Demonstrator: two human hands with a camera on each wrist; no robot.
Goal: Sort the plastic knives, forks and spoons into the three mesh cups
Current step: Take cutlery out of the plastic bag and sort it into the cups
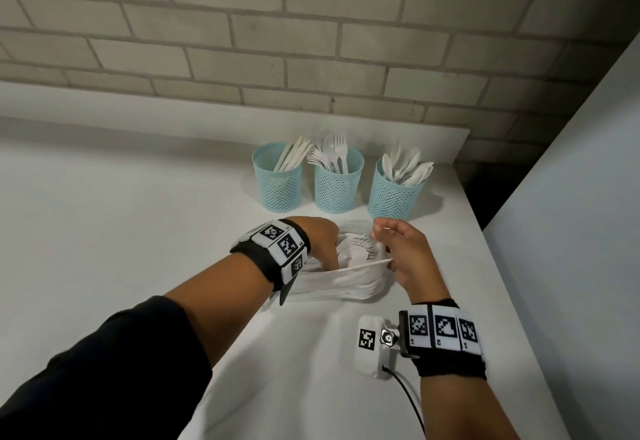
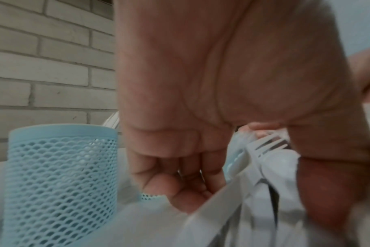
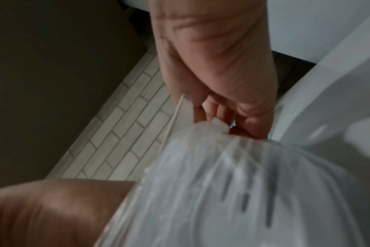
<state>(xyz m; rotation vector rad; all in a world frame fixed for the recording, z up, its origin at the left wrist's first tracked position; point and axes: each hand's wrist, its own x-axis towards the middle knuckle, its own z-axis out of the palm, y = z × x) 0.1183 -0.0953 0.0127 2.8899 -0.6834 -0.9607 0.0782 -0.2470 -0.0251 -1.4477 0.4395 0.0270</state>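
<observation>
Both hands at the clear bag [image 1: 332, 283]: left [image 1: 320, 243] curled among forks [image 1: 360, 245], right [image 1: 403, 252] pinching its rim

- A pale brick wall [image 1: 311, 41] with grey mortar lines runs behind the desk [image 1: 121, 214].
- The desk is white and matte, and its far edge meets a low white ledge [image 1: 207, 110] below the bricks.
- A white panel [image 1: 588, 214] stands at the right, slanting across the frame.
- Between the panel and the brick wall lies a dark gap [image 1: 485, 179].
- In the right wrist view, a dark brown surface [image 3: 53, 83] fills the left side beside the bricks.
</observation>
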